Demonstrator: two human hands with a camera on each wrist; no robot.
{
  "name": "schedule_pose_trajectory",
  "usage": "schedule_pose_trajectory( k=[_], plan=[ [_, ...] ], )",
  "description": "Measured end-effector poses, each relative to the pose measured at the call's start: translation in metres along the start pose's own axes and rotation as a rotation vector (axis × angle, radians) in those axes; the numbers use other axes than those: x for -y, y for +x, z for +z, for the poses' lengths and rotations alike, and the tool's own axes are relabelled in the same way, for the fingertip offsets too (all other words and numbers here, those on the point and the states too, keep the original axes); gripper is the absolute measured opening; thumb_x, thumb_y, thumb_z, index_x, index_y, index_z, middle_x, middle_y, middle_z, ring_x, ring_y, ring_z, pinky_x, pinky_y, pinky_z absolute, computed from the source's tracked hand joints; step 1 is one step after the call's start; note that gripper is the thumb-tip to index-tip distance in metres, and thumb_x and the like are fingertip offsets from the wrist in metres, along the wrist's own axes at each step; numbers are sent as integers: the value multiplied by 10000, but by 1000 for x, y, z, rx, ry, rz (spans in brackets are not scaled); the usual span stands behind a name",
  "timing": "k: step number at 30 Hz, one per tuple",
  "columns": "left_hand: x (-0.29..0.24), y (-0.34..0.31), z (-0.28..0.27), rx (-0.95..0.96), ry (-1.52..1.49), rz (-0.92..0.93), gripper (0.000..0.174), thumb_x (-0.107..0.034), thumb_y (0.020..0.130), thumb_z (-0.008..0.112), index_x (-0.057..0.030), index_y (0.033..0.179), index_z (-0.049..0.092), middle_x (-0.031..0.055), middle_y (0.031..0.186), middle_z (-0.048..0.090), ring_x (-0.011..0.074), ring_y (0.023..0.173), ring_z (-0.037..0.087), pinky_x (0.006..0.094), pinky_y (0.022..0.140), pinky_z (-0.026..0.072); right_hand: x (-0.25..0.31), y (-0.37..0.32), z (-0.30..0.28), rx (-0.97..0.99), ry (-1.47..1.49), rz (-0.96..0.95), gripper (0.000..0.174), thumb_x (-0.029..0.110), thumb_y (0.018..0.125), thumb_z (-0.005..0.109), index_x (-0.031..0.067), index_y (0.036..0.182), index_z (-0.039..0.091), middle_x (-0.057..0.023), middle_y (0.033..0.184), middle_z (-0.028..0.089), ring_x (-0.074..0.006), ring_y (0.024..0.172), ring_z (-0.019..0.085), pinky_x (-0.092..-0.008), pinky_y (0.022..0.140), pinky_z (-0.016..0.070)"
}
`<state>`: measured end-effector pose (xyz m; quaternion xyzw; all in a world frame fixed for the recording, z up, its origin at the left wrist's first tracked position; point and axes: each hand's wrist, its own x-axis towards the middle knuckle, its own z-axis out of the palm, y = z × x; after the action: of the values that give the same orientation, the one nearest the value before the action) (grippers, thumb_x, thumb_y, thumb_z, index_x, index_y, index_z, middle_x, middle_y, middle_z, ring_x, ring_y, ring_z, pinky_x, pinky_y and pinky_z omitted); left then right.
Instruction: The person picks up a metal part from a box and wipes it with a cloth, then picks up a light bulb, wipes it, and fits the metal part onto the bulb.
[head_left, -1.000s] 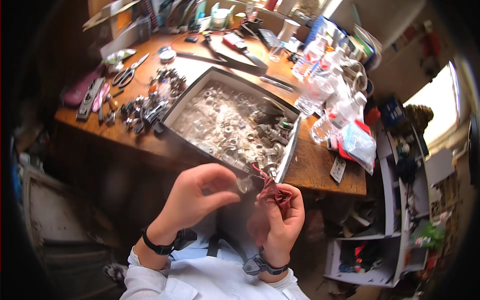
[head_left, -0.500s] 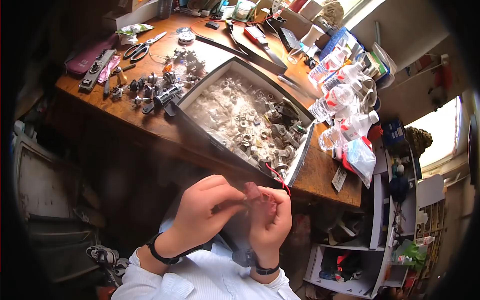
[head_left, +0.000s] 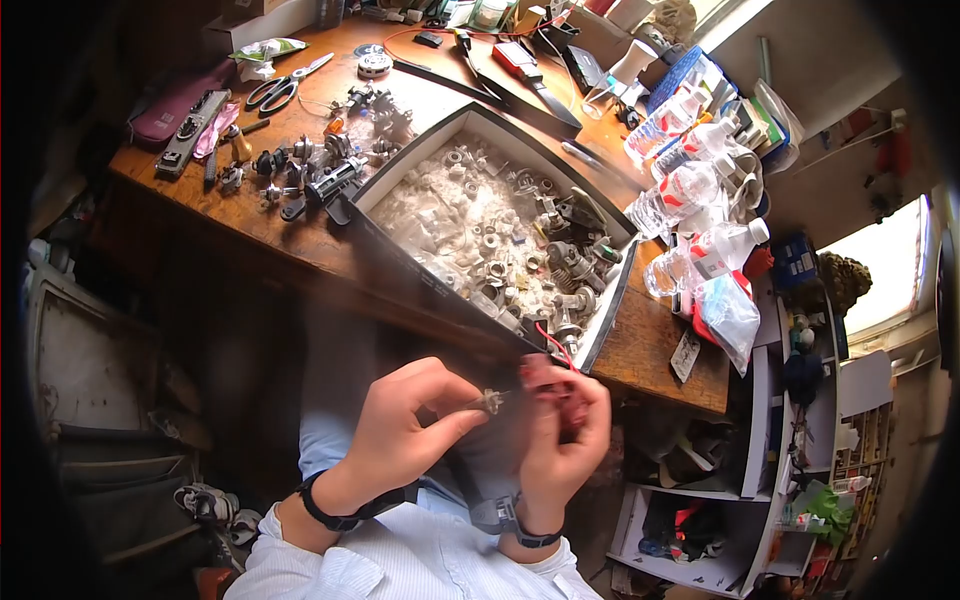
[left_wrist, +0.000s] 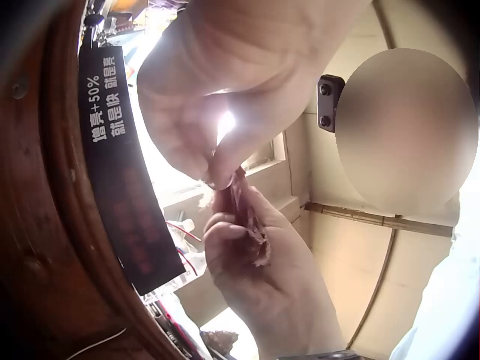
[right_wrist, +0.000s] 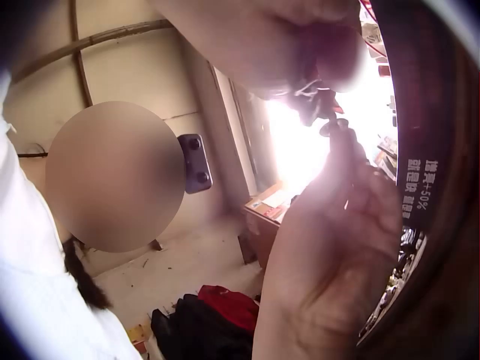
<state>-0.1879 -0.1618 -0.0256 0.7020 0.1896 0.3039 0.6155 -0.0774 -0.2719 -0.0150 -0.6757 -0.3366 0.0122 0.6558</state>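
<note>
In the head view my left hand (head_left: 415, 410) pinches a small pale metallic part (head_left: 492, 401) between thumb and fingertips; its exact kind cannot be told. My right hand (head_left: 565, 440) grips a crumpled dark red cloth (head_left: 556, 392), bunched above the fingers. A narrow gap separates the small part from the cloth. Both hands are in front of the desk edge, just below a black-rimmed box (head_left: 420, 272) full of dusty bulb-like parts and metal fittings. In the left wrist view, the cloth (left_wrist: 241, 199) shows between the two hands, close to the left fingertips.
Several more metal fittings (head_left: 325, 180) lie left of the box, with scissors (head_left: 285, 88) beyond them. Plastic bottles (head_left: 690, 190) crowd the right side of the desk (head_left: 660, 370). A red wire (head_left: 553, 345) hangs over the box's near corner. Shelves (head_left: 700, 555) stand lower right.
The left fingers, apart from the cloth a second ago, met it half a second ago and have now drawn back left with the small part. The right hand has shifted slightly right, still gripping the cloth.
</note>
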Motion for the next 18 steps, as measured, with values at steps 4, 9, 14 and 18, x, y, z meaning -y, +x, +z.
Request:
schedule_pose_trajectory(
  k=[4,9,14,18],
  plan=[
    [-1,4,4,-38,111,67,145,14,709,762,7,829,681,70,729,589,141,642,599,251,578,469,-6,-3,2,126,-207,-64,194,82,816,745,4,958,638,-87,889,571,-174,765,564,-266,665,459],
    [-1,13,0,37,139,63,154,27,715,750,17,849,676,70,732,586,141,643,602,241,576,476,-8,1,7,77,-216,11,168,103,854,720,5,889,588,-53,838,533,-129,717,519,-252,650,434],
    [7,7,-6,49,-102,-59,144,-5,751,743,19,877,676,72,758,609,137,663,627,239,605,501,-10,7,2,-131,124,247,185,133,934,635,18,934,489,-21,848,522,-84,740,511,-223,695,422],
    [5,11,-8,36,-81,-13,141,6,751,742,35,877,686,62,750,615,112,663,622,210,605,498,-11,9,8,-46,140,127,189,135,939,624,0,1006,509,-99,974,618,-134,874,603,-244,794,464]
  ],
)
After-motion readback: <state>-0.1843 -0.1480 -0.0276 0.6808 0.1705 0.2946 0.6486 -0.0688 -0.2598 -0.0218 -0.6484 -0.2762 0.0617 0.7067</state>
